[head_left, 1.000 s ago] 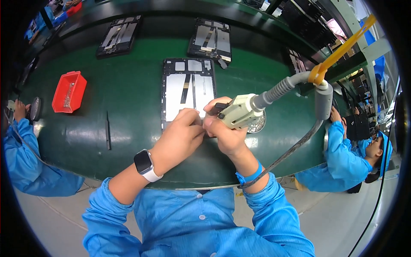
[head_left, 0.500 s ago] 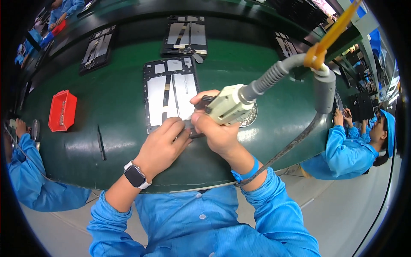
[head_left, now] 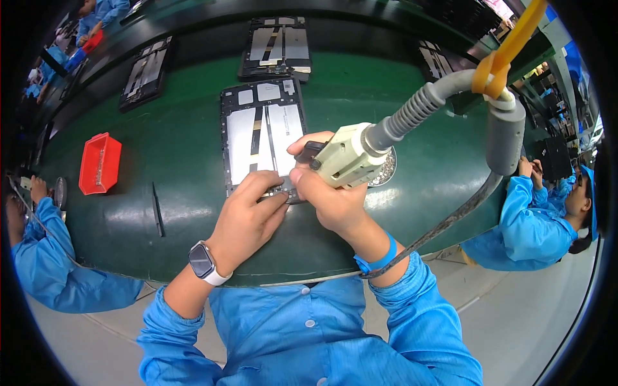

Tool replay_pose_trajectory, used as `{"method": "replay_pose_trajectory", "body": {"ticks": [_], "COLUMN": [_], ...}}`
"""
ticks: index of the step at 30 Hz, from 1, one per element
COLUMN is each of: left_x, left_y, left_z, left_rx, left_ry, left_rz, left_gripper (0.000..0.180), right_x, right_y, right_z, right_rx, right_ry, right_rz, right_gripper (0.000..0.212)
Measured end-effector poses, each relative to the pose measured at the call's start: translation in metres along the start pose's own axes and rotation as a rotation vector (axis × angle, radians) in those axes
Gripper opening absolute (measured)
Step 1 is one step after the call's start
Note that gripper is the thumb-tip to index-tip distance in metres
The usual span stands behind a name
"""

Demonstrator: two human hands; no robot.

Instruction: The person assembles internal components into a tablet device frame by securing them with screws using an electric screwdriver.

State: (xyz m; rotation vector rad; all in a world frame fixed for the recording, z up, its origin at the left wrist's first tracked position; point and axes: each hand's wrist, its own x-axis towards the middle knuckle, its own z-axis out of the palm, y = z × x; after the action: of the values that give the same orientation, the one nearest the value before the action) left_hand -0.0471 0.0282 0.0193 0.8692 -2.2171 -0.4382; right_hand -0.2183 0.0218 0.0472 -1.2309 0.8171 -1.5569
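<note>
My right hand (head_left: 335, 199) is wrapped round a cream electric screwdriver (head_left: 351, 156), held at a tilt over the lower right part of an opened tablet (head_left: 283, 128). The driver's tip is hidden behind my fingers. Black frame and pale inner panels show on the tablet, with a dark ribbon strip down its middle. My left hand (head_left: 251, 209) rests on the tablet's lower end, fingers apart and touching it, with a narrow strip of small parts visible between them. Beside the screwdriver, partly covered by it, stands a round dish of small metal screws (head_left: 384, 170).
A red tray (head_left: 101, 164) with small metal parts and dark tweezers (head_left: 157, 211) lie at left. Other opened tablets (head_left: 278, 48) (head_left: 147, 72) (head_left: 436, 61) sit farther back. The driver's cable (head_left: 460, 206) hangs from a yellow strap (head_left: 508, 48). Co-workers (head_left: 541, 215) sit at both sides.
My left fingers have parted, showing more of the strip at the tablet's lower end. My right hand keeps its grip on the screwdriver. The whole view has shifted slightly.
</note>
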Motion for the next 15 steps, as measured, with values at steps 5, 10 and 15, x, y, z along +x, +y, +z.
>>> {"method": "replay_pose_trajectory", "body": {"ticks": [5, 10, 15], "left_x": [-0.002, -0.004, -0.002], "left_y": [0.011, 0.019, 0.026], "left_z": [0.007, 0.014, 0.02], "left_rx": [0.054, 0.123, 0.201], "left_ry": [0.038, 0.067, 0.082], "left_rz": [-0.054, -0.081, -0.14], "left_gripper": [0.019, 0.021, 0.022], "right_x": [0.0, 0.002, 0.003], "right_y": [0.0, 0.0, 0.002], "right_z": [-0.001, -0.001, 0.001], "right_rx": [-0.016, -0.046, -0.026], "right_ry": [-0.02, -0.033, -0.036], "right_rz": [0.027, -0.001, -0.034], "right_gripper": [0.027, 0.026, 0.026]}}
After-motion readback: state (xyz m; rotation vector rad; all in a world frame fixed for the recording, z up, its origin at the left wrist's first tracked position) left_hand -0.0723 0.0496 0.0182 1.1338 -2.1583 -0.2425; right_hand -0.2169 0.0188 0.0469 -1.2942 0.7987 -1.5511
